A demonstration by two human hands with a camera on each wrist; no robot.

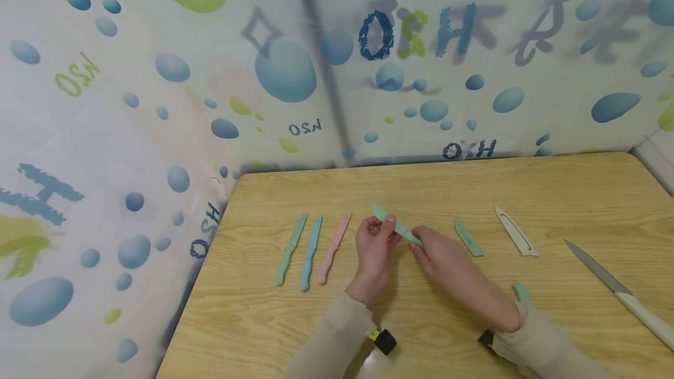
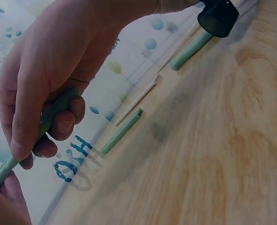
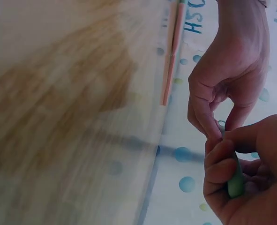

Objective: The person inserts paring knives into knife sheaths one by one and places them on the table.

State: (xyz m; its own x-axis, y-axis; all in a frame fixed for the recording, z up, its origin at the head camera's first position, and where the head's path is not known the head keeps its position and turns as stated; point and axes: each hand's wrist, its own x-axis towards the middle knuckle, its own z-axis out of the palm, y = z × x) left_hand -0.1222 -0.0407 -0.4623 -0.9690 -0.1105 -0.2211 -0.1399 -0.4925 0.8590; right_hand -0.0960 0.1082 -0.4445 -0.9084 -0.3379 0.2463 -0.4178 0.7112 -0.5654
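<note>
- Left hand (image 1: 374, 250) pinches the green knife (image 1: 401, 229) near its pointed end; whether that end is sheathed, I cannot tell.
- Right hand (image 1: 447, 262) curls round the handle (image 3: 236, 183), hiding most of it — the knife is above the desk (image 1: 237, 320), between both hands.
- A second green piece (image 1: 521, 291) pokes out past the right sleeve (image 1: 547, 341) — the rest hidden.
- The white-handled knife (image 1: 639, 312) runs off the head view's right edge.

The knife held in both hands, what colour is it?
Light green; the knife shows best in the head view.
</note>
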